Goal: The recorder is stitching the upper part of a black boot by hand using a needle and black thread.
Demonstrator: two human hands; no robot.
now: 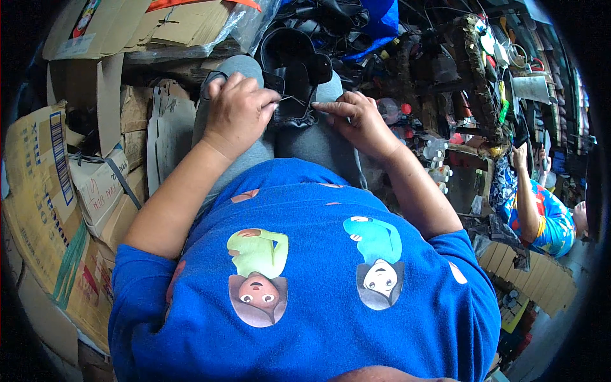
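Across my lap lies a black leather-like piece (298,83), rounded and hollow at its far end, with loose flaps and a gathered near edge. It resembles part of a shoe or bag, but the exact kind cannot be made out. At its left side my left hand (238,105) is closed in a pinch; a thin thread-like strand (293,99) runs from its fingertips over the piece. My right hand (356,118) is at the piece's right edge, index finger stretched toward the strand and the other fingers curled. What lies under that fingertip is hardly visible.
Cardboard boxes (38,210) are stacked on my left. Black items (331,25) lie beyond my knees by a blue sheet (380,28). To the right are plastic bottles (436,149) and a cluttered wooden rack (477,83). Another person (541,213) in a colourful shirt is farther right.
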